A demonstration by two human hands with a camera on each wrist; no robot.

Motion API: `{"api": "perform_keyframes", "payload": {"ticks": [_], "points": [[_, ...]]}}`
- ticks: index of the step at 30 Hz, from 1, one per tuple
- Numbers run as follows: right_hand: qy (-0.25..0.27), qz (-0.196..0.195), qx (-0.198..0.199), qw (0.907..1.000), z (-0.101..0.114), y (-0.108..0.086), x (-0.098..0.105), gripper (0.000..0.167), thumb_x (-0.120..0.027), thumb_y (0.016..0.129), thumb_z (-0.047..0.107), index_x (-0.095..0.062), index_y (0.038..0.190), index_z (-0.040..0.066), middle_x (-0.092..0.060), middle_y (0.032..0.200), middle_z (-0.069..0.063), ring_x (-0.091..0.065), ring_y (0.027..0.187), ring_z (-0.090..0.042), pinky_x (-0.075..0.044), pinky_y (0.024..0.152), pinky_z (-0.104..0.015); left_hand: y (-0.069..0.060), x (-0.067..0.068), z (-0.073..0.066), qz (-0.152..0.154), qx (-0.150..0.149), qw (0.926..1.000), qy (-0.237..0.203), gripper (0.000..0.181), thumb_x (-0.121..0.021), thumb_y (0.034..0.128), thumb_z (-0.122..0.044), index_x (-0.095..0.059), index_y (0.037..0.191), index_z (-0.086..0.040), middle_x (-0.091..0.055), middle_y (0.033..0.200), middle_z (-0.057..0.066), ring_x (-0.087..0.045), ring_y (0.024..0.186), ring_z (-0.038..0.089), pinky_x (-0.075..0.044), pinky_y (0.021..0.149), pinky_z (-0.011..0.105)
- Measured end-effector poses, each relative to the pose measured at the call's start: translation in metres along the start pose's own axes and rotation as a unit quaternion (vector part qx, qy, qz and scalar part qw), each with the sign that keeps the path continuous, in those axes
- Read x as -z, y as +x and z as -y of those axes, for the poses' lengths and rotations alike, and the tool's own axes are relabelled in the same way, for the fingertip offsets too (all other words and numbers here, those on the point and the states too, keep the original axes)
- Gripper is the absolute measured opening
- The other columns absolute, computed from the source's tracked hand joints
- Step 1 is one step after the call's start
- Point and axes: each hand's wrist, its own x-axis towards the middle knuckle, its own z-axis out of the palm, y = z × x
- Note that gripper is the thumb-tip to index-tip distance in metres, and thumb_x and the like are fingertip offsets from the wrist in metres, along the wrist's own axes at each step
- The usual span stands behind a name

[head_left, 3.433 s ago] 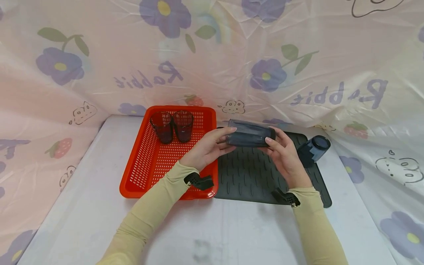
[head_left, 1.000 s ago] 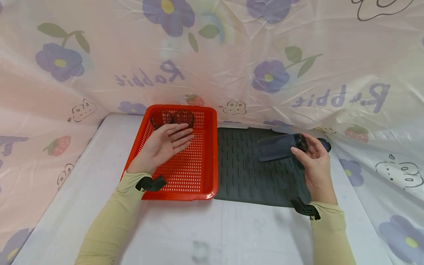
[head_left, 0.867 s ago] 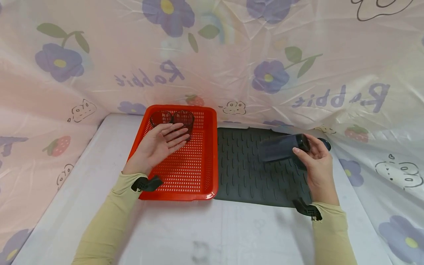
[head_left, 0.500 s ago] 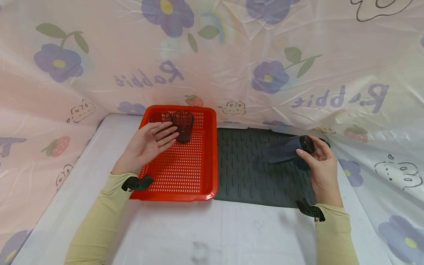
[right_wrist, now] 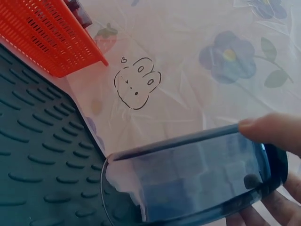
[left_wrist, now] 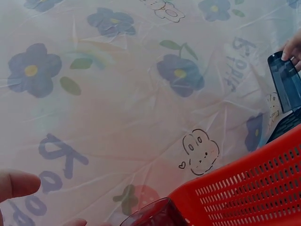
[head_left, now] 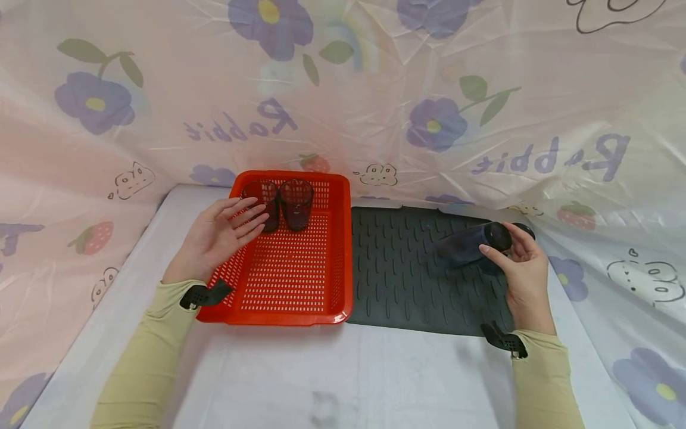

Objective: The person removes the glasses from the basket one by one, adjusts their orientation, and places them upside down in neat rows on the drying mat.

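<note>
My right hand (head_left: 527, 280) pinches a dark blue glass tumbler (head_left: 465, 245) near its thick base. The tumbler slants over the ribbed grey-green drying mat (head_left: 407, 286), mouth lower and toward the left. In the right wrist view the clear wall of the tumbler (right_wrist: 197, 174) and the thumb on it show large. Behind the right hand, a second blue tumbler (head_left: 525, 229) stands base up, mostly hidden. My left hand (head_left: 211, 241), palm up with fingers extended, hovers over the left side of the red perforated basket (head_left: 351, 256) and holds nothing.
Two dark tumblers stand mouth up at the back of the basket, a right one (head_left: 296, 205) and a left one (head_left: 272, 214) partly behind the left fingers. The basket sits against the mat's left edge. A patterned curtain (head_left: 343, 119) hangs close behind both.
Earlier both hands held the tumbler level between them. The left hand has since let go and moved left across the basket; the right hand has carried the tumbler right and tipped its mouth down.
</note>
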Motion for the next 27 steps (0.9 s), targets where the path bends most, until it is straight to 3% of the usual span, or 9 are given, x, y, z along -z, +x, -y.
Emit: {"api": "perform_keyframes", "payload": {"ticks": [9, 16, 21, 27], "points": [[-0.045, -0.023, -0.015, 0.9986, -0.002, 0.000, 0.002, 0.066, -0.080, 0.071, -0.008, -0.059, 0.130, 0.013, -0.060, 0.125, -0.002, -0.048, 0.100, -0.013, -0.045, 0.076, -0.016, -0.004, 0.009, -0.009, -0.001, -0.004, 0.9998, -0.019, 0.031, -0.046, 0.1010, -0.020, -0.058, 0.125, -0.005, -0.045, 0.138, 0.011, -0.013, 0.144, 0.028, -0.016, 0.115, 0.037], [-0.047, -0.033, -0.008, 0.9984, -0.008, 0.000, 0.005, 0.066, -0.081, 0.070, -0.009, -0.060, 0.129, 0.012, -0.062, 0.123, -0.001, -0.050, 0.099, -0.012, -0.046, 0.076, -0.014, -0.003, 0.012, -0.014, -0.008, -0.005, 0.9997, -0.021, 0.030, -0.050, 0.0999, -0.020, -0.059, 0.124, -0.004, -0.039, 0.144, 0.012, -0.012, 0.144, 0.028, -0.015, 0.115, 0.038], [-0.057, -0.035, 0.004, 0.9977, -0.010, 0.001, 0.005, 0.065, -0.081, 0.069, -0.010, -0.061, 0.127, 0.011, -0.064, 0.120, -0.002, -0.051, 0.098, -0.014, -0.047, 0.075, -0.014, -0.001, 0.017, -0.017, -0.015, -0.009, 0.9998, -0.005, 0.029, -0.051, 0.0996, -0.020, -0.059, 0.123, -0.005, -0.042, 0.141, 0.012, -0.013, 0.144, 0.029, -0.017, 0.115, 0.039], [-0.055, -0.040, -0.011, 0.9976, -0.014, 0.002, 0.005, 0.068, -0.082, 0.068, -0.010, -0.060, 0.129, 0.012, -0.062, 0.123, -0.002, -0.051, 0.103, -0.012, -0.047, 0.079, -0.012, 0.002, 0.023, -0.023, -0.023, -0.012, 0.9995, 0.016, 0.029, -0.053, 0.0985, -0.022, -0.058, 0.122, -0.005, -0.034, 0.147, 0.012, -0.016, 0.143, 0.028, -0.017, 0.114, 0.038]]}}
